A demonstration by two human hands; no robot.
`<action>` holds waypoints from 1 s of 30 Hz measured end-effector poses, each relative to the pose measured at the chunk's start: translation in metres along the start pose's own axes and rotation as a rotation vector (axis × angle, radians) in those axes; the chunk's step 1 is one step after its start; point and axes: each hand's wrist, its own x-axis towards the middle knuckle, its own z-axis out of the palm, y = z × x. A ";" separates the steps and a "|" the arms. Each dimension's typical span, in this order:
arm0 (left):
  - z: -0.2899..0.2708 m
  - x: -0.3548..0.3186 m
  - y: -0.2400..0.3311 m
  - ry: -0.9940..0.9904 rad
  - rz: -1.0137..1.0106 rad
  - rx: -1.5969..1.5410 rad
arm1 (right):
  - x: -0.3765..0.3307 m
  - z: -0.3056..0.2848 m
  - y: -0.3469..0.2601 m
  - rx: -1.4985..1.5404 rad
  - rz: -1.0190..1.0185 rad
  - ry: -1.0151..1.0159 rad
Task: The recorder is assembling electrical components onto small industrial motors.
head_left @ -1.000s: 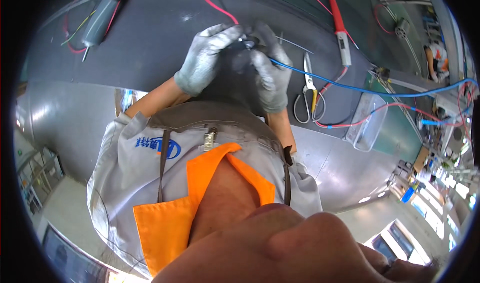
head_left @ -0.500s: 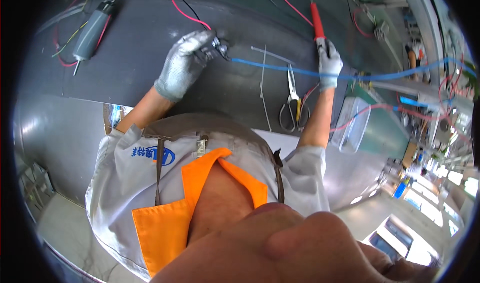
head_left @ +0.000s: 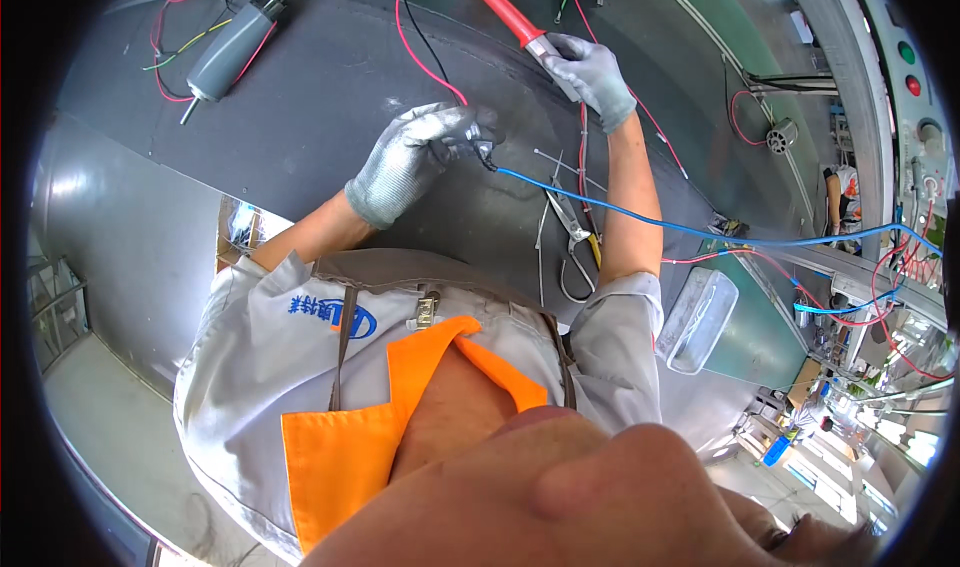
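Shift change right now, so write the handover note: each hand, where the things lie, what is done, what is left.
Left hand, grey glove: fingers pinched on the small dark joint where the thin red wire meets the long blue wire.
Right hand, grey glove: gripping the red-handled soldering-type tool, lifted away from the joint.
On the dark bench mat: metal pliers below the blue wire, grey cylindrical motor far left, clear plastic tray at right.
Done: wire ends brought together and tool in hand.
Left: apparently, bring the tool tip to the joint; whether it is already bonded cannot be seen.
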 end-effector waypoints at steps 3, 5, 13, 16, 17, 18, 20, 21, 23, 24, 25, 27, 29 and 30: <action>-0.003 0.001 -0.005 -0.020 0.025 -0.017 | -0.009 0.004 -0.002 -0.307 -0.060 0.064; -0.011 0.003 -0.009 0.035 0.045 -0.023 | -0.035 -0.002 -0.010 -0.429 -0.270 0.260; -0.015 0.014 -0.006 -0.057 0.058 -0.038 | -0.193 -0.111 0.089 -0.730 0.073 0.701; -0.007 0.024 -0.015 -0.025 -0.039 -0.083 | -0.229 -0.119 0.117 -0.882 0.417 0.577; -0.008 0.022 -0.018 0.003 -0.032 -0.081 | -0.229 -0.097 0.092 -0.879 0.255 0.531; -0.006 0.022 -0.020 0.011 -0.058 -0.081 | -0.229 -0.077 0.063 -0.874 0.098 0.495; 0.007 0.025 -0.024 0.017 -0.077 -0.093 | -0.231 -0.034 0.013 0.052 0.023 0.268; 0.001 0.031 -0.028 0.024 -0.079 -0.089 | -0.227 -0.003 0.000 0.348 -0.095 0.252; -0.006 0.045 -0.028 -0.099 0.067 0.389 | -0.211 0.025 -0.033 0.237 -0.219 -0.070; -0.007 0.046 -0.018 -0.022 0.077 0.620 | -0.220 0.032 0.001 0.285 -0.291 0.092; -0.006 0.053 -0.001 0.057 -0.036 0.519 | -0.225 0.032 0.035 0.326 -0.369 0.258; -0.041 0.058 0.017 0.047 0.066 0.663 | -0.197 -0.007 -0.001 1.278 -0.380 0.009; -0.063 0.034 0.043 -0.167 0.361 1.217 | -0.164 -0.012 -0.021 1.425 -0.135 0.493; -0.075 0.015 0.052 -0.266 0.588 1.408 | -0.158 -0.011 -0.001 0.981 0.046 0.398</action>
